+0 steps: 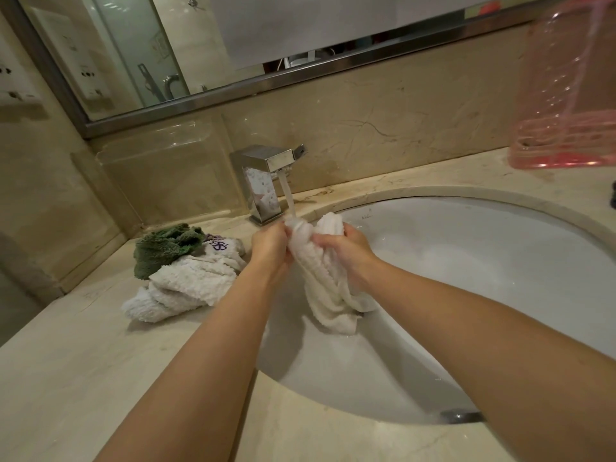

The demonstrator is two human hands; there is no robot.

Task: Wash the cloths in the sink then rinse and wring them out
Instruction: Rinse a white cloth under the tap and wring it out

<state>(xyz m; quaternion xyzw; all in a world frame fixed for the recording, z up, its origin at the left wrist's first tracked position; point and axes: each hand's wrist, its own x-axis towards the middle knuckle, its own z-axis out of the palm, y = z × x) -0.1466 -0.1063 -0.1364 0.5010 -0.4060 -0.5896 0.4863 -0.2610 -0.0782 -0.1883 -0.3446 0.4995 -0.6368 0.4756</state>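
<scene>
Two bare forearms reach in from the bottom edge toward the back of the sink [466, 261], a white oval basin set into the marble tabletop [83, 378]. Between them hangs a white ribbed cloth [328, 281], bunched at its top and trailing down over the basin's left side. Curled fingers of the left hand [270, 248] grip the cloth's upper left part, and the right hand [346, 245] clutches it from the right, so both hold the same cloth close together. Water [287, 191] runs from the square chrome tap [263, 168] straight onto the bunched top of the cloth. Left of the sink, on the tabletop, lies a heap: a green cloth [163, 250] at the back, a white cloth [180, 288] in front, and what may be a third with purple markings [220, 245], too crumpled to tell. A pink plastic container [563, 95] stands at the far right, and a mirror [133, 45] runs along the wall above.
</scene>
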